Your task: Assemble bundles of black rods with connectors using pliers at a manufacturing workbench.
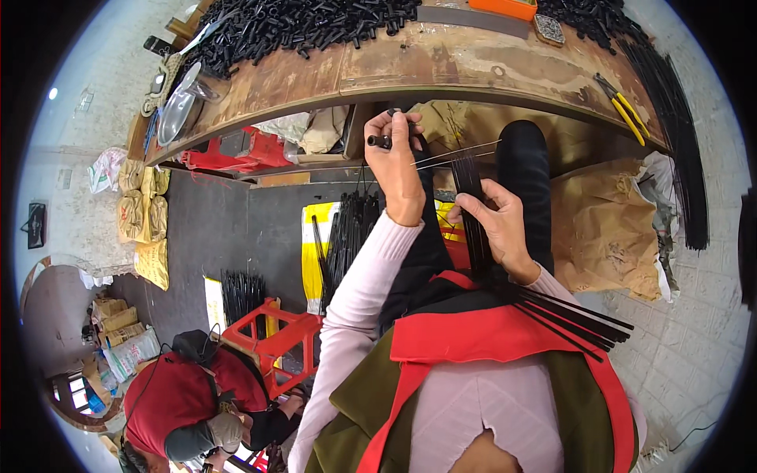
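Red apron (449, 337); right hand (502, 225) gripping strips (474, 225) (plastic, perhaps).

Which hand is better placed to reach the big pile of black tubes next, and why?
Probably the left hand: it is nearer the pile, though it holds small black pieces; the right hand grips a bundle of black rods.

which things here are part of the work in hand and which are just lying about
Seemingly in the work:
- short black tubular piece, in the left hand
- bundle of thin black rods, in the right hand
- heap of similar black tubes

Probably lying about:
- yellow-handled metal pliers, untouched
- orange plastic box
- large brown paper sack
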Action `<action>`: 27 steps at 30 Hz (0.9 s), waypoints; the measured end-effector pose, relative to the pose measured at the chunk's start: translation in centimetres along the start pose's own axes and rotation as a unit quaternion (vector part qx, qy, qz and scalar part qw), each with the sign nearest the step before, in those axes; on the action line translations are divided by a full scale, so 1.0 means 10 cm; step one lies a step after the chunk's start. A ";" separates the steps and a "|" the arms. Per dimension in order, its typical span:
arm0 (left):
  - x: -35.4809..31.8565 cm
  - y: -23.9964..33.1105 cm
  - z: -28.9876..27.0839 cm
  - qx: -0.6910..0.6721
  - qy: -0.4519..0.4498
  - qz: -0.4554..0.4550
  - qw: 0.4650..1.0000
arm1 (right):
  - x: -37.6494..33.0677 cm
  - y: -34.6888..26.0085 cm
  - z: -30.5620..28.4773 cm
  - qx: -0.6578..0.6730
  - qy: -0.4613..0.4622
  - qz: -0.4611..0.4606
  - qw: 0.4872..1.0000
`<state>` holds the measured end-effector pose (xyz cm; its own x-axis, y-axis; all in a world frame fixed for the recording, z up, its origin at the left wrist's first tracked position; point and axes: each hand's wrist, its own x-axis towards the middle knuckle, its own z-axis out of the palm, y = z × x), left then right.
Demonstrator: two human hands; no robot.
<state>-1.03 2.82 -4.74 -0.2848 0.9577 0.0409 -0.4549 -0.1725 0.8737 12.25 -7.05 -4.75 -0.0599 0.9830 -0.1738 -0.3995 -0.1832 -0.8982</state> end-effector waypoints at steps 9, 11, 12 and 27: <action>-0.05 -0.09 0.09 0.017 0.082 0.057 0.995 | 0.04 0.06 0.01 -0.036 -0.012 0.001 0.999; -0.03 -0.07 0.04 -0.011 0.121 0.069 0.990 | 0.05 0.08 0.02 -0.011 -0.014 -0.003 1.000; 0.00 -0.05 -0.06 -0.004 0.122 0.056 0.991 | 0.05 0.07 0.03 -0.013 -0.016 0.000 1.000; -0.28 0.19 -0.25 -0.066 -0.065 -0.248 0.964 | 0.04 0.05 -0.03 0.018 0.010 0.015 1.000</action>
<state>-3.23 -0.73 -4.47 0.1003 0.9492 -0.2982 -0.6138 0.2949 0.7323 12.33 -6.76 -5.37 -0.0532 0.9766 -0.2084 -0.4312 -0.2107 -0.8773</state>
